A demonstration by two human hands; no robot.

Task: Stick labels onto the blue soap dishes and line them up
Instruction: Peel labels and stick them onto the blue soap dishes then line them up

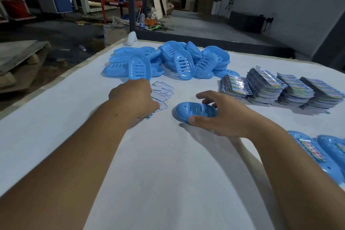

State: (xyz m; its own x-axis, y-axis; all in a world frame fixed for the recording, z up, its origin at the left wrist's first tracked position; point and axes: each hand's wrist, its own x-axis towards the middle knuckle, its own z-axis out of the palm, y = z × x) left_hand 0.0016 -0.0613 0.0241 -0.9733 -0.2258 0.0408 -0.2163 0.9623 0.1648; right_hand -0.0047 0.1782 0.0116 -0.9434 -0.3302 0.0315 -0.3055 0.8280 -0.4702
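A: Right hand (pixel 222 115) is seen closed around one blue soap dish (pixel 196 111), thumb on the near rim, fingers over the far rim. Dish is held hollow side up, just above or on the white table (pixel 168 173); contact cannot be told.

B: Left hand (pixel 134 97)?

A: It is laid palm down on the loose labels (pixel 162 93), fingers curled under. Whether a label is pinched cannot be told; the fingertips are hidden.

B: Rest of the stock?

A: Unlabelled dishes are heaped in a pile (pixel 168 59) at the far side. Printed label stacks (pixel 280 87) are set at the right. Two finished dishes (pixel 317 155) with labels stuck on are lined at the right edge, partly cut off.

B: Risks to be logged?

A: Judged only: two labels could be lifted together, since the loose ones overlap in a scattered fan. A label could be stuck crooked or over the slots if the dish is tilted in that one-handed grip. The fan could be scattered further by the left forearm, and the nearest dish of the pile could be knocked, as it leans just beyond the left hand's knuckles.

B: Progress?

A: Early; most dishes are left undone.
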